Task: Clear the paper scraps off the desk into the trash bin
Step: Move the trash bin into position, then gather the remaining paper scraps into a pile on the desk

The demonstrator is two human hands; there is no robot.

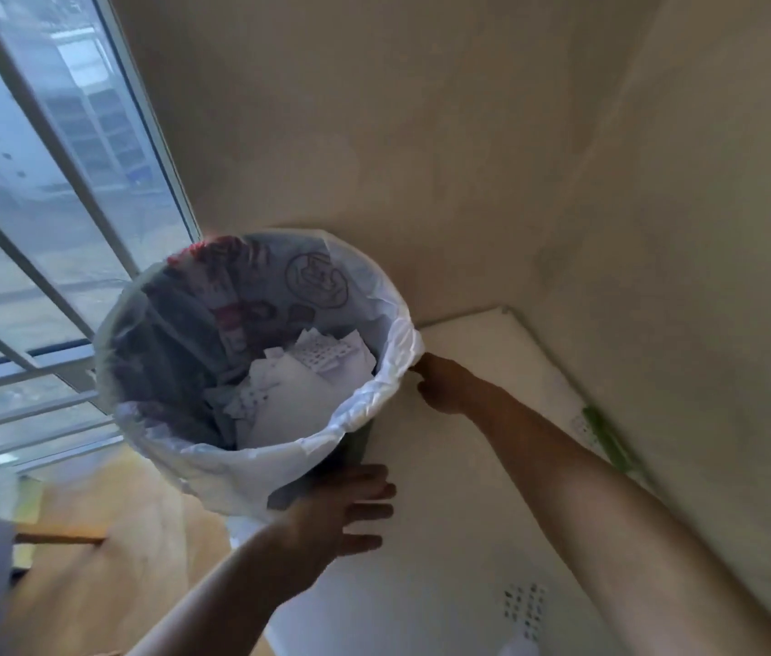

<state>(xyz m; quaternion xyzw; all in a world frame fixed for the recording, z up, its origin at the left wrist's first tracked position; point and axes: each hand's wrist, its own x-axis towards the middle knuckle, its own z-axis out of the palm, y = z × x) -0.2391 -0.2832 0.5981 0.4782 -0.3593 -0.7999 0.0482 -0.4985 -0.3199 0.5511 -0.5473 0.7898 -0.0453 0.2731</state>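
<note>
I see the trash bin (251,366) holding paper scraps (298,385); left hand (336,508) splayed against its side; right hand (440,383) pinches its liner (402,352) at the rim.

Bin liner (327,281), 12 o'clock wall: round printed emblem, lettering illegible.
Paper scraps (327,357): dotted print, unreadable.

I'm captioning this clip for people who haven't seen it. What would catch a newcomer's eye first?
The trash bin fills the centre: lined with a white plastic bag, white paper scraps piled inside, held at the edge of the white desk. The right hand is at its far rim, and the left hand spreads open against its near side. A large window takes up the left.
</note>
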